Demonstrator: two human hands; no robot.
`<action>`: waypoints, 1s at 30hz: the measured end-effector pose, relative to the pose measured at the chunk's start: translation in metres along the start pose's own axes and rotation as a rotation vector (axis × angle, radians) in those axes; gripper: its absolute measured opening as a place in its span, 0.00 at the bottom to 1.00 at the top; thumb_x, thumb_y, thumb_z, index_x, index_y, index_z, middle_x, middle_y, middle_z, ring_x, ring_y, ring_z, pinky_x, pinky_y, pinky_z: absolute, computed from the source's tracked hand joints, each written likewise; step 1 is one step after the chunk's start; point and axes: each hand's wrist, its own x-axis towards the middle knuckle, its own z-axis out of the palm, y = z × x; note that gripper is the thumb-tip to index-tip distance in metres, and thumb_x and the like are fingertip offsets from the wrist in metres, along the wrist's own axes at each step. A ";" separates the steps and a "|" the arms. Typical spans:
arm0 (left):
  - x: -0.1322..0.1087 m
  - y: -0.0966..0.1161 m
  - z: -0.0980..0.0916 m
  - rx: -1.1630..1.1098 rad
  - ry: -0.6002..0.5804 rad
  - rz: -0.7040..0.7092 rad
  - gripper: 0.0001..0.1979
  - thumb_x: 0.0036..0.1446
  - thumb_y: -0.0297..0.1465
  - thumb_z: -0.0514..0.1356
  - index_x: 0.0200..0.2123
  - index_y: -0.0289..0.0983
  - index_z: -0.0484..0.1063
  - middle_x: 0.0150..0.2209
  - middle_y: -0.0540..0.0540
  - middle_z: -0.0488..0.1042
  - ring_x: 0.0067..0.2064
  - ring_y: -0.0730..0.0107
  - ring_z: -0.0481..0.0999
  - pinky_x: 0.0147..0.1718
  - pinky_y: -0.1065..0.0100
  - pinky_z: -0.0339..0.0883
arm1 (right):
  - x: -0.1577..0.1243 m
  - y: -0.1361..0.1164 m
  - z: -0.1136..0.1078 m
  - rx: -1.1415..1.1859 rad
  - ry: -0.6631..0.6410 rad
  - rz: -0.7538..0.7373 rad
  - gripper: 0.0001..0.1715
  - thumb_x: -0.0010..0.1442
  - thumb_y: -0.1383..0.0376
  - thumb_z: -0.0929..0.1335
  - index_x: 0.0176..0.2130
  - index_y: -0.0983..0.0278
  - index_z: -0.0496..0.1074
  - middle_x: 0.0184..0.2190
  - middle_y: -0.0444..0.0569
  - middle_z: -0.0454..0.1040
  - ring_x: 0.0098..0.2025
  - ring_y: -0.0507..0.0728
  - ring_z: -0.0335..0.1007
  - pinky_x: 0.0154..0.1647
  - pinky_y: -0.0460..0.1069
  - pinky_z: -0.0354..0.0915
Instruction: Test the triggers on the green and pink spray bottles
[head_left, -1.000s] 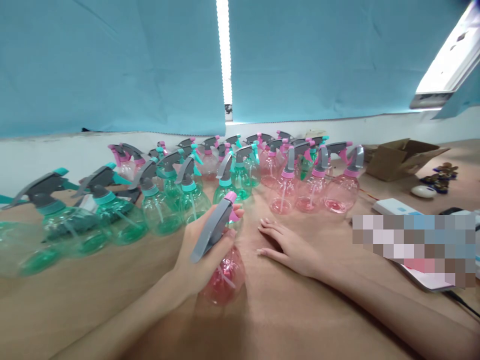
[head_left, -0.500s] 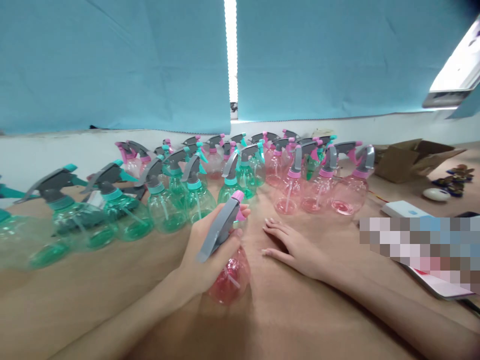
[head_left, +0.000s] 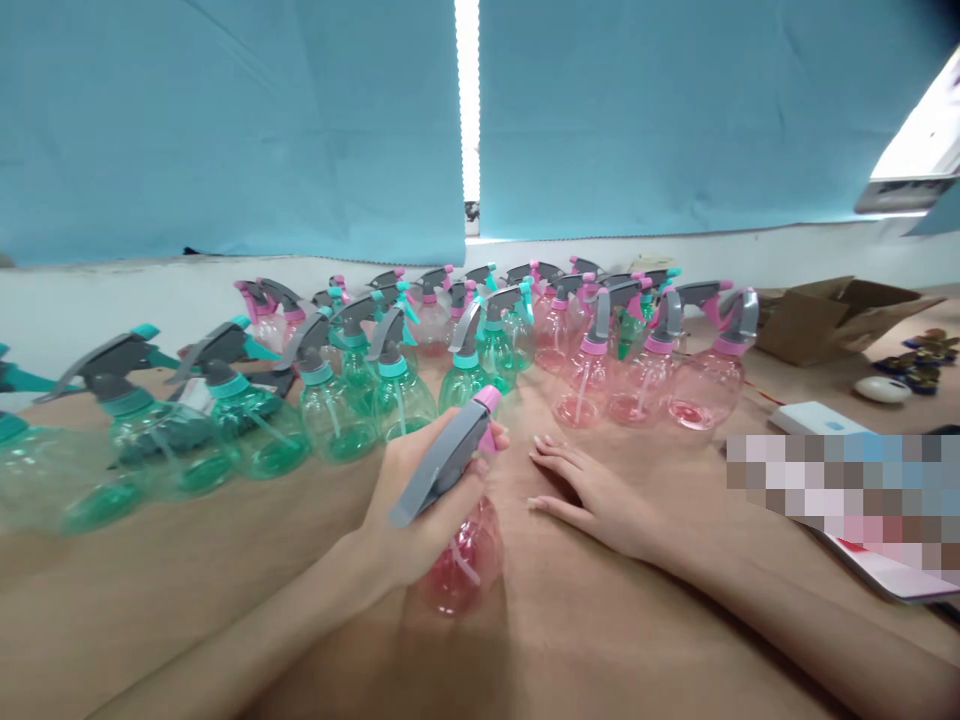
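Note:
My left hand (head_left: pixel 420 500) is wrapped round the neck of a pink spray bottle (head_left: pixel 461 560) with a grey trigger head (head_left: pixel 442 462), held just above or on the brown table (head_left: pixel 225 600) near me. My right hand (head_left: pixel 592 490) lies flat on the table just right of the bottle, fingers stretched out, holding nothing. Behind both hands stand several green spray bottles (head_left: pixel 337 415) on the left and several pink spray bottles (head_left: pixel 645 385) on the right, all with grey trigger heads.
A blue curtain (head_left: pixel 225 120) and a white wall ledge close off the back. An open cardboard box (head_left: pixel 832 315) sits at the far right, with a white device (head_left: pixel 817 418), a small white oval object (head_left: pixel 881 388) and dark small items beside it.
The view has shifted slightly so everything sits a little to the right. Both hands keep their poses; the left still grips the pink bottle.

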 end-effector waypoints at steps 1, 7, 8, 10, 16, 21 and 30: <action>0.000 0.000 -0.001 0.005 -0.018 0.007 0.08 0.56 0.29 0.54 0.38 0.38 0.71 0.31 0.49 0.74 0.28 0.68 0.72 0.28 0.67 0.66 | 0.000 0.000 0.000 0.005 0.004 -0.002 0.38 0.61 0.44 0.63 0.60 0.65 0.64 0.64 0.59 0.60 0.66 0.65 0.52 0.65 0.64 0.51; -0.001 0.000 -0.004 -0.021 -0.058 0.006 0.04 0.57 0.29 0.53 0.35 0.39 0.68 0.33 0.48 0.72 0.33 0.66 0.72 0.32 0.65 0.65 | 0.000 0.000 -0.001 -0.016 -0.009 -0.008 0.38 0.61 0.44 0.62 0.60 0.65 0.64 0.64 0.58 0.60 0.66 0.64 0.51 0.66 0.63 0.51; -0.001 -0.001 -0.004 -0.024 -0.065 0.007 0.04 0.57 0.30 0.53 0.34 0.39 0.67 0.32 0.48 0.71 0.32 0.66 0.71 0.32 0.65 0.65 | 0.000 0.000 -0.001 -0.016 -0.011 -0.008 0.39 0.61 0.44 0.62 0.60 0.65 0.63 0.64 0.58 0.59 0.67 0.64 0.51 0.66 0.63 0.51; -0.002 -0.002 -0.004 -0.023 -0.073 0.010 0.03 0.57 0.30 0.54 0.33 0.39 0.66 0.31 0.49 0.71 0.31 0.67 0.71 0.30 0.66 0.64 | 0.000 0.000 -0.001 -0.010 -0.014 -0.003 0.39 0.61 0.44 0.62 0.61 0.66 0.63 0.64 0.59 0.59 0.67 0.65 0.51 0.66 0.63 0.51; 0.001 -0.003 -0.004 -0.033 -0.085 0.013 0.03 0.57 0.30 0.54 0.32 0.38 0.66 0.30 0.50 0.69 0.30 0.69 0.69 0.28 0.68 0.62 | 0.000 0.000 0.000 0.015 0.003 -0.002 0.38 0.61 0.44 0.63 0.60 0.65 0.64 0.64 0.59 0.60 0.66 0.66 0.52 0.65 0.64 0.51; 0.003 -0.004 -0.001 -0.085 -0.061 0.012 0.10 0.59 0.30 0.55 0.45 0.39 0.70 0.35 0.49 0.72 0.31 0.70 0.72 0.31 0.68 0.66 | 0.000 0.000 0.000 -0.017 -0.014 0.011 0.40 0.61 0.43 0.62 0.61 0.67 0.63 0.64 0.59 0.59 0.66 0.65 0.51 0.66 0.63 0.51; -0.003 -0.007 0.007 -0.038 0.040 0.032 0.11 0.59 0.27 0.57 0.45 0.39 0.70 0.34 0.49 0.72 0.35 0.66 0.73 0.35 0.67 0.69 | 0.000 -0.001 -0.001 -0.001 -0.010 0.018 0.40 0.60 0.43 0.62 0.61 0.66 0.63 0.64 0.58 0.59 0.66 0.65 0.51 0.66 0.63 0.51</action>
